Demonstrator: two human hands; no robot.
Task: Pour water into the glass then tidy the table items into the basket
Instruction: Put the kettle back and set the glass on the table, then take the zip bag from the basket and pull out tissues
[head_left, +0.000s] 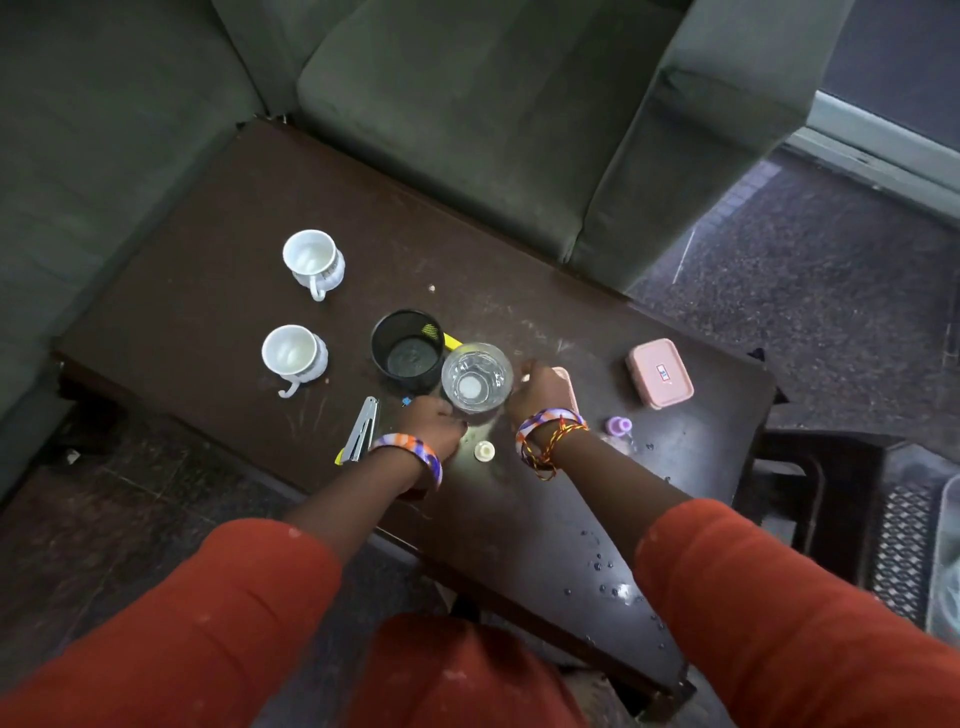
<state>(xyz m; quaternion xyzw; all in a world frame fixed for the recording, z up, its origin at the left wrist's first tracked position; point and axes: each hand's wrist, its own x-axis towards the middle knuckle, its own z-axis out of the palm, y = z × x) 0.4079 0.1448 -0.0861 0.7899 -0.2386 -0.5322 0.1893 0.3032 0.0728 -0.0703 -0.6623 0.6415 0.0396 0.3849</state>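
Two white ceramic cups toward the table's (218, 218) left end, both ribbed and handled: far cup (313, 263) nearer the sofa-side edge, near cup (294, 355) closer to the front edge, well apart from each other. One folded grey metal tool (362, 429) with a yellow tip near the front edge, flat on the dark, scratched wood. One black mesh basket (407, 349), round and upright, at mid-table, a yellow item (451, 341) poking out behind it. One clear glass (477, 376), round, holding water, touching or just beside the basket's right wall. One small cream cap (484, 450) lying in front of the glass.

Two hands flanking the glass: left hand (435, 420) curled closed at its near-left side, knuckles up, grip on anything impossible to tell; right hand (540, 388) curled at its right side, fingers hidden, whether clasping the glass or merely beside it unclear. One patterned bangle on each wrist, plus knotted cords on the right. Rust-red sleeves on both arms.

One pink flat thing (567, 384) partly under the right hand. One small purple-capped bottle (618, 427) just right of the right wrist. One pink rectangular lidded box (660, 372) with rounded corners toward the right end. Scattered water droplets (605, 571) along the front right edge.
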